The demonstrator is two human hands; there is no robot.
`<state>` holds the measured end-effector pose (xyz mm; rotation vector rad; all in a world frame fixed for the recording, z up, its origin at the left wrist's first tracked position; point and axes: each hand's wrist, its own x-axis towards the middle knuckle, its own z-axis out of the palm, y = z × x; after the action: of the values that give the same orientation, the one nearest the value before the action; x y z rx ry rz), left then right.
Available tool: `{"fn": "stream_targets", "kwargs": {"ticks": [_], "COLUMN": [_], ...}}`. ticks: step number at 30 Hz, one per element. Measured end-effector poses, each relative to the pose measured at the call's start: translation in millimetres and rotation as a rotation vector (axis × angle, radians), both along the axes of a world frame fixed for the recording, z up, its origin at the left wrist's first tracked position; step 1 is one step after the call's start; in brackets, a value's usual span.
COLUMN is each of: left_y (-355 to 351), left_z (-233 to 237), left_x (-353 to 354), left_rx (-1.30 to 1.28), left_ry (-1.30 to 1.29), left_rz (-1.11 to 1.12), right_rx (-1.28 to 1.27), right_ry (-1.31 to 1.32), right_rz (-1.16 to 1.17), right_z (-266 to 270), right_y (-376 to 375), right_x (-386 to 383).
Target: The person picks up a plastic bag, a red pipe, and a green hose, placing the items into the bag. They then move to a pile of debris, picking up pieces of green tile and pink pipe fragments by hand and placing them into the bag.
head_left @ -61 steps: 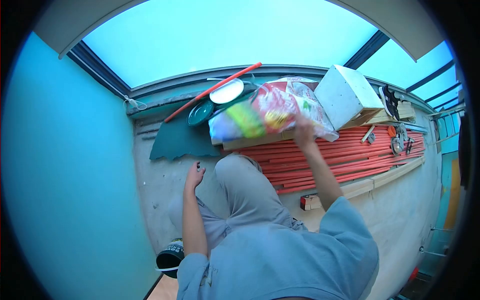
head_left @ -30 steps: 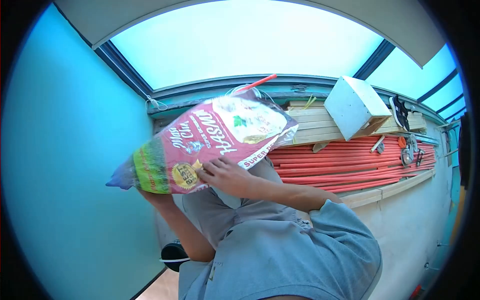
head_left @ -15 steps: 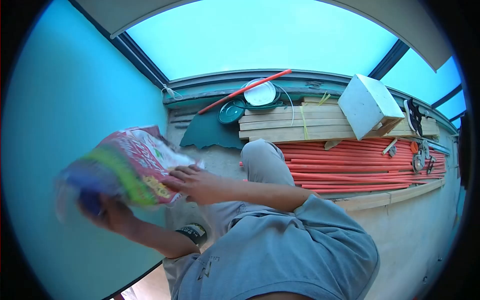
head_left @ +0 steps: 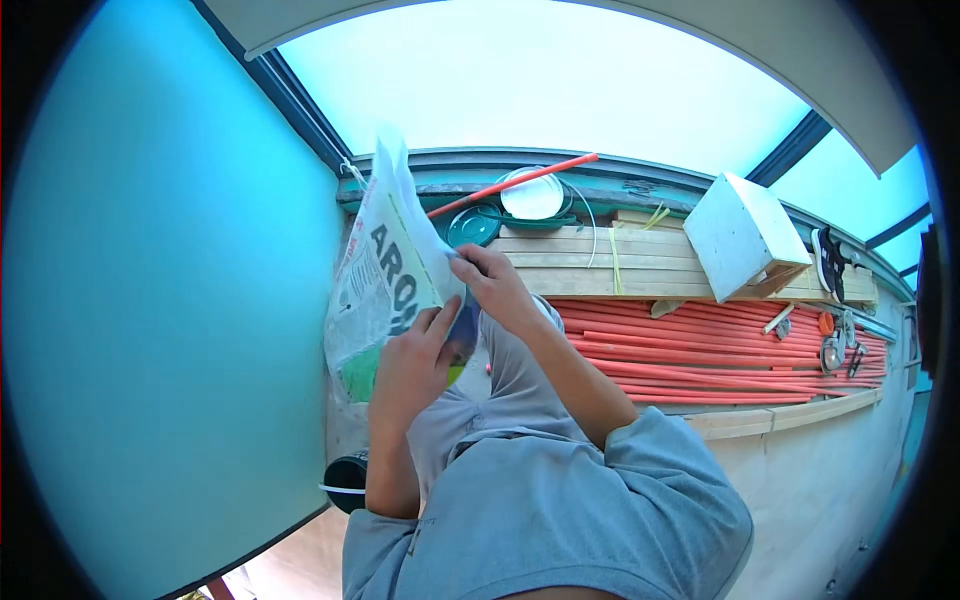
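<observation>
A printed plastic sack (head_left: 385, 290) stands upright in front of me, white with large dark letters and a green patch low down. My left hand (head_left: 413, 368) is closed on its near side, fingers bent toward the purple part. Higher and to the right, my right hand (head_left: 495, 285) pinches the sack's right edge. The sack's far side and whatever is inside it are hidden. By my left forearm, a dark bucket (head_left: 347, 478) with a pale handle sits on the floor, partly covered by the arm.
Red pipes (head_left: 690, 350) lie bundled beside stacked wooden boards (head_left: 590, 248). A white box (head_left: 748, 238) rests tilted on the boards. Round lids (head_left: 532, 195) and one slanted red pipe (head_left: 515, 184) lie by the window. A smooth wall (head_left: 200, 330) rises on my left.
The sack has swung from the left to upright before me, turning a different printed side toward me. Both hands have shifted with it, my left rightward and my right upward. More of the bucket shows.
</observation>
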<state>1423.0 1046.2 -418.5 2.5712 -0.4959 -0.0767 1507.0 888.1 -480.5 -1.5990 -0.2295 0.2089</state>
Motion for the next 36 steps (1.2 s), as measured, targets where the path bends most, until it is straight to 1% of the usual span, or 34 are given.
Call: {"fn": "stream_targets", "kwargs": {"ticks": [1, 2, 3, 4, 6, 7, 10, 11, 14, 16, 17, 19, 21, 22, 23, 25, 28, 30, 31, 32, 33, 34, 35, 36], "left_y": [6.9, 14.7, 21.9, 23.8, 23.3, 20.2, 21.3, 27.0, 37.2, 50.3, 57.6, 66.9, 115.4, 140.4, 134.2, 126.3, 111.7, 111.1, 118.6, 132.4, 141.2, 140.9, 138.0, 137.1], "left_z": [-9.4, -15.9, -13.8, -11.1, -2.3, 0.7, -13.8, -26.9, -17.0, -24.0, -25.5, -20.4, -35.2, -33.1, -19.9, -2.5, 10.4, 13.8, 10.7, 6.1, 3.2, 4.4, 7.0, 7.0], "left_x": [0.5, -0.5, -0.7, 0.4, 2.1, 3.6, 6.3, 6.8, -2.4, -11.4, -17.7, -28.9, -45.9, -58.0, -62.8, -72.2, -73.2, -79.4, -84.3, -91.3, -96.8, -100.2, -104.0, -109.4], "left_rx": [-0.073, -0.145, -0.352, -0.432, -0.587, -0.603, -0.149, -0.106, -0.183, -0.317, -0.381, -0.394, -0.191, -0.224, -0.505, -0.449, -0.373, -0.309, -0.249, -0.188, -0.125, -0.162, -0.203, -0.241], "left_ry": [-0.006, -0.01, 0.223, 0.204, 0.163, 0.148, -0.056, -0.086, 0.161, 0.196, 0.214, 0.053, -0.215, -0.212, -0.326, -0.305, -0.31, -0.286, -0.318, -0.353, -0.387, -0.363, -0.339, -0.315], "left_rz": [-0.043, -0.086, 0.043, 0.177, 0.45, 0.475, 0.438, 0.461, 0.542, 0.68, 0.751, 0.977, 1.093, 1.187, 1.153, 1.142, 1.137, 1.155, 1.126, 1.095, 1.064, 1.099, 1.141, 1.188], "right_rx": [-0.014, 0.033, 0.081, 0.13, 0.185, 0.212, 0.348, 0.372, 0.426, 0.427, 0.438, 0.458, 0.436, 0.424, 0.466, 0.555, 0.883, 0.513, 0.266, -0.082, -0.243, -0.334, -0.516, -0.778], "right_ry": [-0.029, 0.039, 0.106, 0.171, 0.181, 0.184, 0.176, 0.167, 0.166, 0.19, 0.16, 0.096, 0.199, 0.249, 0.228, 0.181, 0.315, 0.24, 0.219, 0.014, -0.142, -0.186, -0.318, -0.399], "right_rz": [-0.019, -0.009, 0.001, 0.01, 0.111, 0.163, 0.324, 0.322, 0.311, 0.298, 0.263, 0.194, 0.041, -0.032, 0.005, 0.076, 0.321, 0.189, 0.096, -0.05, -0.154, -0.174, -0.183, -0.244], "right_z": [-6.5, -11.9, -16.1, -18.9, -24.6, -26.4, -29.9, -31.2, -36.2, -37.3, -41.8, -51.3, -54.2, -53.8, -57.5, -69.1, -80.8, -118.3, -133.9, -161.5, -184.7, -200.0, -220.0, -247.6], "right_y": [-1.7, -2.5, -3.1, -3.0, 3.8, 9.7, 39.5, 45.5, 55.0, 51.9, 50.6, 46.1, 23.4, 11.5, 3.2, -7.5, -14.6, -14.9, -17.9, -21.7, -29.6, -44.8, -60.7, -78.3], "right_x": [-2.0, -5.1, -7.5, -10.0, -17.7, -21.7, -40.7, -45.7, -52.5, -52.4, -51.2, -42.2, -25.9, -16.3, -8.8, 6.2, 30.9, 75.9, 100.7, 130.7, 158.8, 185.0, 210.2, 232.9]}}
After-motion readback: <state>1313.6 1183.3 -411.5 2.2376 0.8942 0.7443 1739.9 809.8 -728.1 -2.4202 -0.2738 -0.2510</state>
